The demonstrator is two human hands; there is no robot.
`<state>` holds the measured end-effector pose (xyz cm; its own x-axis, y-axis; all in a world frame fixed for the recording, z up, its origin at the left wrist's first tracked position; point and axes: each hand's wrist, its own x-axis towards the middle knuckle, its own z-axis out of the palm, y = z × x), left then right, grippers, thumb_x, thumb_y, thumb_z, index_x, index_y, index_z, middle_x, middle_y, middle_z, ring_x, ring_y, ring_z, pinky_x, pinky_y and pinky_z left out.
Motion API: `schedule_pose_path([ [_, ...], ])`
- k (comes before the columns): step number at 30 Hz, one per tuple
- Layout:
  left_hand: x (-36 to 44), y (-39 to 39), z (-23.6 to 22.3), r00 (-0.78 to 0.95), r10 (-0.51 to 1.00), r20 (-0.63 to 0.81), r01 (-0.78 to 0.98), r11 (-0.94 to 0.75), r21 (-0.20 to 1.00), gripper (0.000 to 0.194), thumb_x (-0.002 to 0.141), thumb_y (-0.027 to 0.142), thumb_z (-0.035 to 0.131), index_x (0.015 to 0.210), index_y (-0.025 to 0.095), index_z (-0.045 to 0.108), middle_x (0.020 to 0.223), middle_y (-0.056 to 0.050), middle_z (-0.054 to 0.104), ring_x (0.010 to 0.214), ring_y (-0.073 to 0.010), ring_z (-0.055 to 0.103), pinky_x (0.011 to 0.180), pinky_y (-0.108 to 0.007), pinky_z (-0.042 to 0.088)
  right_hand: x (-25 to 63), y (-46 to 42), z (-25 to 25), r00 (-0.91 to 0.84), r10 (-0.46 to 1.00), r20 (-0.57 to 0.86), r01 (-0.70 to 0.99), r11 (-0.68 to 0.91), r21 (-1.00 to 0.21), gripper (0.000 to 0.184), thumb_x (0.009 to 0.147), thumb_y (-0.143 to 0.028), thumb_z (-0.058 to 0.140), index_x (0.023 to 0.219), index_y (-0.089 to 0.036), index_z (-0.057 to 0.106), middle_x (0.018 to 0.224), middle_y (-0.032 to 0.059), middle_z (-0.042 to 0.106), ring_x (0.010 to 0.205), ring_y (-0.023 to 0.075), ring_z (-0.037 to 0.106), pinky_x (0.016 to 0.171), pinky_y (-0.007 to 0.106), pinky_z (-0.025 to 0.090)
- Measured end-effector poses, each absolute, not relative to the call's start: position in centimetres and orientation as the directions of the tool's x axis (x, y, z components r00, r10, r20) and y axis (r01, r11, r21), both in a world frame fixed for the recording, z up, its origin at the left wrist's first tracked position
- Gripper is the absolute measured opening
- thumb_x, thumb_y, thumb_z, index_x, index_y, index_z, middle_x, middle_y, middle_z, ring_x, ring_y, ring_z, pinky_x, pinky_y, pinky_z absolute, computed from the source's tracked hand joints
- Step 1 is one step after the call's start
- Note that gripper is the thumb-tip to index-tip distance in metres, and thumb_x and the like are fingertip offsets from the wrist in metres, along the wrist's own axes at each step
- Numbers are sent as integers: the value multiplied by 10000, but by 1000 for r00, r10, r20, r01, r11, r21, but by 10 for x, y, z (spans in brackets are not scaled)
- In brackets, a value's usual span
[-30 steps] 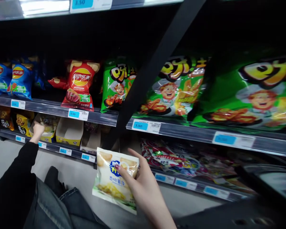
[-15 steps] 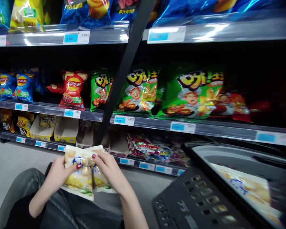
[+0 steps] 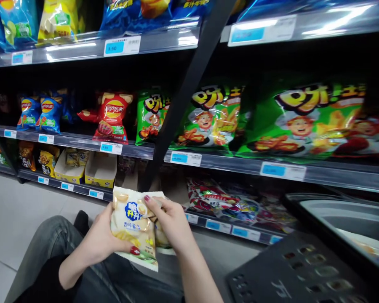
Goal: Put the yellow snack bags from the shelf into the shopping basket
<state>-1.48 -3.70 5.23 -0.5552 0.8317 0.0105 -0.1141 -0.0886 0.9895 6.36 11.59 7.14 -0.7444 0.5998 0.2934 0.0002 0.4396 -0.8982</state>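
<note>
Two cream-coloured snack bags are held together over my lap. The front snack bag [image 3: 134, 229] has a blue badge with white lettering and pictures of yellow food. My left hand [image 3: 97, 235] grips its left side, thumb across the lower front. My right hand [image 3: 169, 219] is closed on the upper right corner, thumb on top. Behind the front bag, the second snack bag [image 3: 161, 235] shows only partly, under my right hand. Which fingers hold that rear bag is hidden.
A dark shopping basket [image 3: 271, 269] stands at the lower right, a pale bag inside it. Ahead, a shelf edge [image 3: 145, 151] carries green chip bags [image 3: 208, 118] and a red chip bag [image 3: 112, 115]. Below are open yellow cartons [image 3: 101, 168]. A slanted black post [image 3: 189, 92] divides the shelves.
My left hand has shifted lower on the front bag, its thumb now nearer the bottom, so the blue badge is uncovered. The camera view has turned, moving shelves and basket rightward.
</note>
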Motion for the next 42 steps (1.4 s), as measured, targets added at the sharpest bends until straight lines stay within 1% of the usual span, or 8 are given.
schedule_pose_path([
  [6,-12,-44,62,-549,833,-64,-106,6,994,729,486,39,759,1135,172,456,1033,-81,669,940,-275,624,798,-378,507,60,115,65,-793,608,22,-9,25,-1000,379,652,-501,639,525,-146,600,541,38,613,543,173,530,531,272,402],
  [11,-5,-45,72,-523,849,-78,-176,-18,984,705,523,28,727,1143,161,418,1066,-89,649,983,-268,609,840,-378,491,62,114,67,-807,588,-51,-17,-109,-994,395,614,-526,669,553,-138,626,548,52,627,552,183,548,548,282,420],
  [27,-15,-45,63,-538,843,-23,-44,-1,999,827,546,156,766,1245,192,327,1143,-124,590,1024,-267,581,866,-359,470,70,124,64,-672,717,182,27,270,-962,365,712,-468,554,560,-146,631,560,38,618,601,196,557,546,274,422],
  [30,-13,-47,58,-559,825,86,162,7,987,941,560,197,763,1332,227,227,1296,-150,465,1101,-291,528,904,-401,446,70,124,66,-652,727,214,25,303,-953,373,726,-467,538,547,-151,622,539,35,608,588,196,553,541,273,415],
  [34,-8,-47,47,-470,755,456,796,139,590,988,607,181,708,1404,278,131,1487,-125,143,1317,-370,204,1004,-542,302,70,116,73,-587,768,254,112,388,-915,395,757,-451,491,518,-153,592,507,31,584,545,173,514,520,261,379],
  [37,-6,-44,39,-272,792,547,959,179,219,761,713,63,538,1392,239,243,1449,-120,291,1336,-346,166,1016,-536,289,67,104,80,-570,763,304,210,494,-844,405,793,-416,444,510,-158,576,502,26,573,517,153,479,528,259,349],
  [40,-8,-43,32,-251,776,579,968,207,143,678,754,-28,396,1373,234,309,1425,-121,352,1329,-308,233,1009,-488,328,63,93,83,-578,737,350,238,563,-792,442,826,-408,401,482,-170,545,470,10,532,483,139,448,510,257,316],
  [42,-12,-43,28,-273,747,606,957,148,249,628,795,-10,370,1361,260,334,1432,-92,353,1322,-275,269,1028,-453,318,62,91,84,-560,744,366,225,561,-797,483,836,-436,382,455,-178,530,449,5,512,475,139,450,507,258,315],
])
